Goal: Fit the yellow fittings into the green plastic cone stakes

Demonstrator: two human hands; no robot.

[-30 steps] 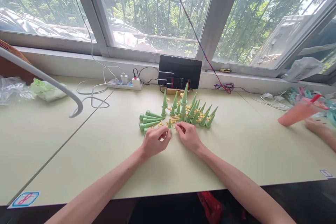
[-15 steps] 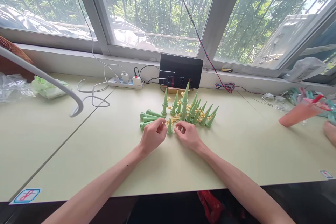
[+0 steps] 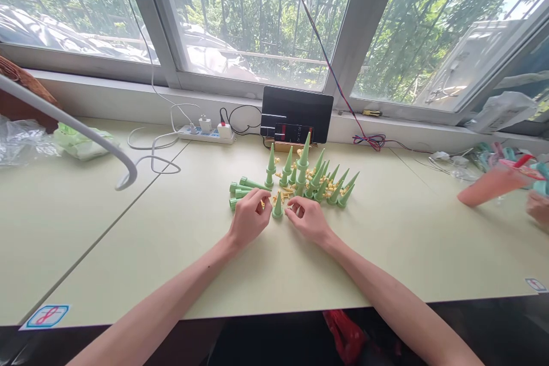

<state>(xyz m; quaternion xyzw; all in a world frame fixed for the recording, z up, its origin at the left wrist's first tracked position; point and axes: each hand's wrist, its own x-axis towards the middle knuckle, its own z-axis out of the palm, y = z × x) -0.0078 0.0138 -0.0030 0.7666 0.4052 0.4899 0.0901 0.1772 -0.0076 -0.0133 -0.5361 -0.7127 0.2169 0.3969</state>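
Observation:
A small green cone (image 3: pixel 278 206) stands upright on the table between my two hands, its tip pointing up. Just left of it is my left hand (image 3: pixel 252 211), fingers curled and index apart from the thumb, with nothing visible in it. My right hand (image 3: pixel 310 219) rests to the cone's right, thumb and forefinger slightly parted and apparently bare. Several long green cones (image 3: pixel 247 184) lie on their sides beyond my left hand. Behind, a taller green stack (image 3: pixel 302 163) rises among several upright cones (image 3: pixel 335 193). Small yellow pieces (image 3: pixel 285 195) are scattered around their bases.
A phone (image 3: pixel 293 133) leans against a black tablet (image 3: pixel 297 111) at the back. Left of them lie a power strip (image 3: pixel 201 136) and white cables. A pink drink cup (image 3: pixel 489 183) tilts at the right, near another person's hand (image 3: pixel 538 209). A white curved bar (image 3: pixel 86 131) crosses the left side.
My left hand's fingers have loosened slightly; my right hand is almost still. At the far right, the other person's hand has moved up towards the cup. The view has shifted a little.

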